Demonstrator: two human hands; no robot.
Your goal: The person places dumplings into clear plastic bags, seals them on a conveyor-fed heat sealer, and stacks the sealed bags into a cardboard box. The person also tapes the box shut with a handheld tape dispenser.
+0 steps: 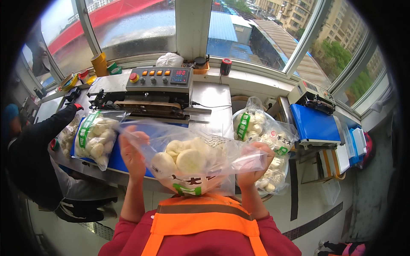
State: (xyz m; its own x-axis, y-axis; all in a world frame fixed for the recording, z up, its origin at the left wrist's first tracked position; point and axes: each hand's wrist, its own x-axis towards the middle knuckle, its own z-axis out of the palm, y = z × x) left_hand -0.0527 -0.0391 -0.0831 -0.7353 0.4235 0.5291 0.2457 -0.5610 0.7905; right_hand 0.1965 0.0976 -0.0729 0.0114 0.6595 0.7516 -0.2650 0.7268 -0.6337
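Observation:
A clear plastic bag of white buns (pixel 189 160) hangs in front of my chest, printed in green and dark. My left hand (pixel 133 153) holds its left upper corner and my right hand (pixel 256 161) its right upper corner, with the film stretched between them. The film partly veils my right fingers. Behind the bag stands a continuous band sealer (pixel 147 104) with a lit control panel (pixel 159 77) and a blue conveyor belt (pixel 163 126). Another filled bag of buns (pixel 97 136) rests on the belt's left part.
At right, a large round tub (pixel 286 169) holds several bagged buns (pixel 251 123). A machine with a blue belt (pixel 315 123) stands beyond it. A co-worker in dark clothes (pixel 38 156) reaches in at left. Tape rolls (pixel 99 64) and a black-and-red can-shaped object (pixel 225 66) line the windowsill.

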